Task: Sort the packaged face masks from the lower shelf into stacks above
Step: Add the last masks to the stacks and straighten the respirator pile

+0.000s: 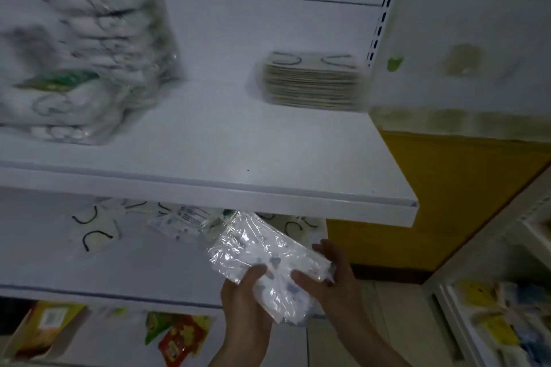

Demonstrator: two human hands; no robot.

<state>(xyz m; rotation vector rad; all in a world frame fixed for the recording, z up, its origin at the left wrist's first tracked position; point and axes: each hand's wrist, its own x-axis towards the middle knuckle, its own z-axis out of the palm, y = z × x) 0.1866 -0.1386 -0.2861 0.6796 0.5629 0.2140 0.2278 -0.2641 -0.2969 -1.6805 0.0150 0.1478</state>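
Note:
Both my hands hold a bundle of white face masks in clear crinkled plastic [262, 256] just below the front edge of the upper shelf [208, 188]. My left hand [247, 301] grips its near end from beneath, thumb on top. My right hand [331, 271] grips its right side. On the upper shelf a tall blurred pile of packaged masks [83, 59] stands at the left and a neat flat stack of masks [313, 80] at the back right. Loose packaged masks [179, 223] lie scattered on the lower shelf [89, 289].
A slotted white upright [384, 6] bounds the shelves on the right, with a yellow panel [441, 188] beyond it. Colourful packets [176, 334] lie on the shelf below. Another white rack with yellow and blue items [504, 325] stands at the lower right.

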